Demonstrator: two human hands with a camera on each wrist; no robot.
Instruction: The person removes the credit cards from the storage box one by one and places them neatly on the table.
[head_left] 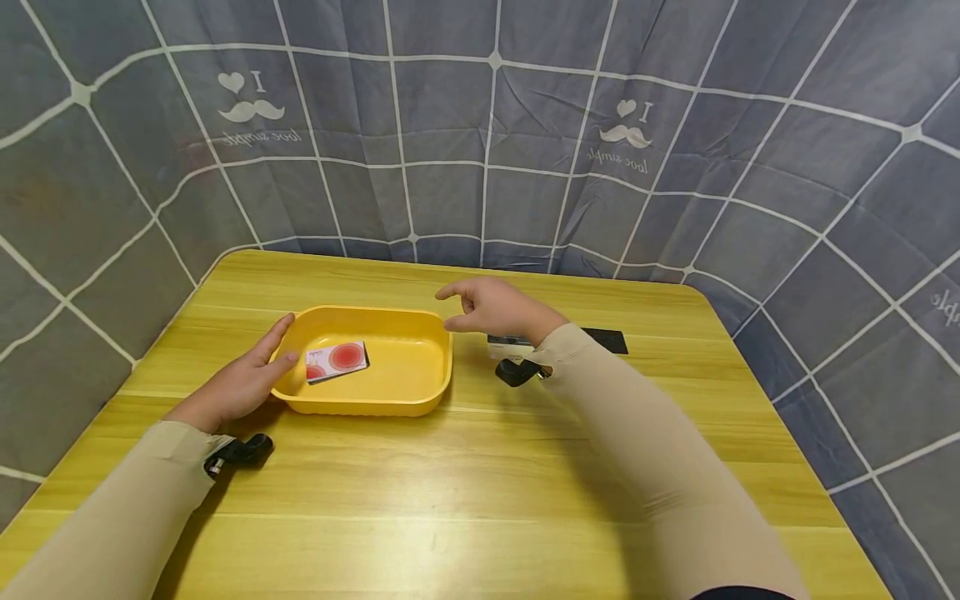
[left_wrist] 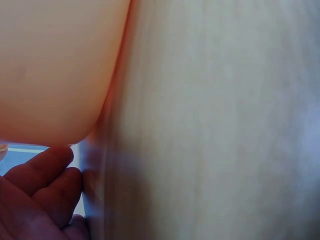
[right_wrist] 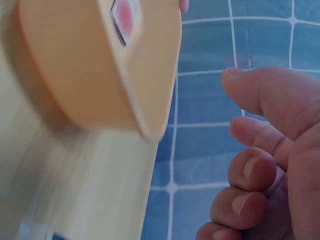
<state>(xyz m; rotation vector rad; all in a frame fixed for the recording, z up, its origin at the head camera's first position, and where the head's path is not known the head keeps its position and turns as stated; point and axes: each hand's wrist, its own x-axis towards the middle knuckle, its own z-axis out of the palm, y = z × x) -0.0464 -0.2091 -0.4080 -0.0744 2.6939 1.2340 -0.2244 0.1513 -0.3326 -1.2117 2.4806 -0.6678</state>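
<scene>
Sleeves: nearest us, two beige sleeves, the left [head_left: 105, 517] and the right [head_left: 675, 492], run in from the lower edge; a dark band [head_left: 738, 593] crosses the right one, cut off by the frame.
Wrist fittings: we see a black fitting at the left wrist [head_left: 243, 452] and another at the right [head_left: 517, 372].
Counter: yellow wood-grain counter [head_left: 420, 517], bare in front of the tray.
Left hand: the left hand [head_left: 243, 383] grips the left end of the yellow tray [head_left: 360, 408], thumb over the rim.
Right hand: the right hand [head_left: 498, 307] is released, holding nothing, just beside the tray's right end; thumb and forefinger stand apart, the other fingers loosely bent.
In the way: the right wrist and sleeve cross in front of a dark flat thing [head_left: 606, 340] on the counter; a pale, dark-edged piece [head_left: 508, 340] shows on the other side, and we cannot tell whether they are one.
Tray contents: a white card-like item [head_left: 336, 362] with red circles lies on the tray floor, towards the left; a dark edge shows beneath it.
Hard to make out: in the right wrist view, a small blurred thing [right_wrist: 30, 231] is cut off at the lower left.
Curtain: behind the counter we have grey cloth [head_left: 442, 200] with white grid lines, hearts, moustaches and mirrored lettering.
</scene>
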